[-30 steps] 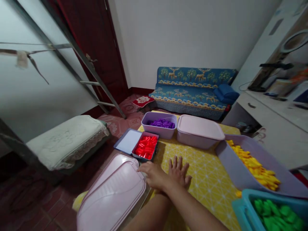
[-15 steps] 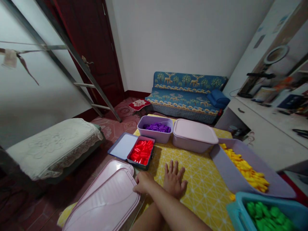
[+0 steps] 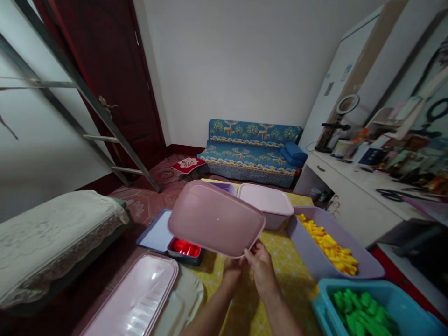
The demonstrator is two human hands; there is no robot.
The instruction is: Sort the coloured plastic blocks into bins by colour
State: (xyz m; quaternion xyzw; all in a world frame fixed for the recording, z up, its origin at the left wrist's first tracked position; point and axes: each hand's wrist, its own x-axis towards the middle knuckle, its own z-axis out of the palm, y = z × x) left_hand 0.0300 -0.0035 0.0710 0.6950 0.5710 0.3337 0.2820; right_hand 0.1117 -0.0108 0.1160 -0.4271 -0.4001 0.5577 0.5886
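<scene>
Both my hands hold a pink plastic lid (image 3: 213, 217) up above the table, tilted and facing me. My right hand (image 3: 262, 263) pinches its lower right corner between thumb and fingers. My left hand (image 3: 233, 268) is at the bottom edge, its fingers partly hidden behind the lid. Behind the lid are a purple bin (image 3: 226, 187), mostly covered, and an open tin box with red pieces (image 3: 185, 247). A second pink lid (image 3: 135, 294) lies at the lower left, beside a pale lid-like piece (image 3: 187, 291). A closed lilac bin (image 3: 268, 198) stands to the right.
A lilac bin with yellow pieces (image 3: 324, 240) and a teal bin with green pieces (image 3: 364, 310) stand at the right on the yellow tablecloth (image 3: 280, 247). A blue sofa (image 3: 252, 149), ladder (image 3: 115, 126), covered bench (image 3: 59, 242) and cluttered desk (image 3: 357, 186) surround the table.
My right hand has lifted the top pink lid from the left, raising it over the table. My left hand has left the tablecloth and taken hold too. The view has shifted right.
</scene>
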